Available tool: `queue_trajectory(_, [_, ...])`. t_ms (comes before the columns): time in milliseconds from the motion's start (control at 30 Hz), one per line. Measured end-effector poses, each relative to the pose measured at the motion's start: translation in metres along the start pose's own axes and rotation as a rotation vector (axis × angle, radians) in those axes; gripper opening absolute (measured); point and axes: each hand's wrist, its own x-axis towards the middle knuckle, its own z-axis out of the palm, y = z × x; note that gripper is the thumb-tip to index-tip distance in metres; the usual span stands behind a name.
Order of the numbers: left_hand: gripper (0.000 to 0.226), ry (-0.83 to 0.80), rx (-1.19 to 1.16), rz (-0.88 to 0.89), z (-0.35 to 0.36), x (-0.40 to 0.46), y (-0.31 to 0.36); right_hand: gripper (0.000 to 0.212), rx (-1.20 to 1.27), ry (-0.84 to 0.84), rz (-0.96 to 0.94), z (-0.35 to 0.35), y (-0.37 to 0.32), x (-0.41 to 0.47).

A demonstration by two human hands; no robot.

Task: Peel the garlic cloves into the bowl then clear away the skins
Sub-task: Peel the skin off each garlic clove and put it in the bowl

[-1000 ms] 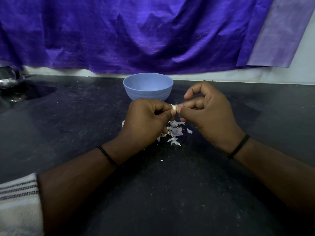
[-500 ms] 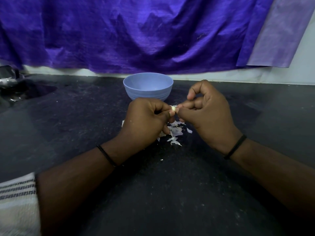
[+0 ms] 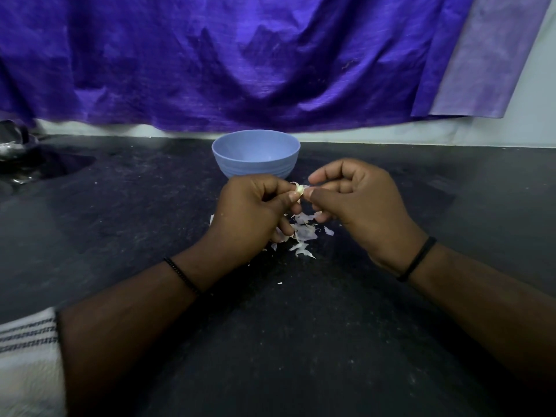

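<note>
Garlic clove (image 3: pixel 298 189) sits pinched in my left hand (image 3: pixel 252 210) before the bowl (image 3: pixel 255 153), my right hand (image 3: pixel 355 200) pinching its skin, best pulled gently over the skins (image 3: pixel 304 234).

You are looking at a home kitchen: a dark stone counter (image 3: pixel 331 341), dusty and speckled, runs up to a pale wall (image 3: pixel 391 132) at the far side. A purple cloth (image 3: pixel 240 64) hangs in folds over that wall. At the far left a sink basin (image 3: pixel 51 165) is sunk into the counter, with shiny metal ware (image 3: pixel 12 139) beside it. A blue bowl (image 3: pixel 255 153) and a scatter of garlic skins (image 3: pixel 304 234) on the counter point to food being prepared.
</note>
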Motion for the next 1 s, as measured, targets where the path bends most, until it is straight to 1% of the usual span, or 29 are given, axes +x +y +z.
queue_trajectory(133, [0.012,0.009,0.016,0.010,0.0005,-0.0003,-0.0006,0.007,-0.049,0.013,-0.002,-0.0004,0.0014,-0.0005])
queue_trajectory(300, [0.011,0.008,0.042,0.038,0.0014,-0.0011,-0.0008,0.004,-0.068,-0.024,0.002,0.0006,0.0014,-0.0006])
queue_trajectory(633, [0.010,-0.010,0.054,0.055,0.0013,-0.0019,-0.0012,0.012,-0.096,-0.053,0.000,0.0036,0.0019,-0.0003])
queue_trajectory(800, [0.011,-0.066,0.051,0.050,0.0012,-0.0022,-0.0008,0.006,-0.132,-0.052,-0.013,0.0030,0.0029,-0.0005])
queue_trajectory(900, [0.013,-0.102,0.011,0.020,0.0017,-0.0015,0.0002,0.004,-0.148,-0.049,-0.028,0.0025,0.0039,-0.0005])
queue_trajectory(1000, [0.018,-0.125,-0.044,-0.002,0.0010,-0.0009,0.0004,0.005,-0.218,-0.041,-0.079,0.0005,0.0052,0.0007])
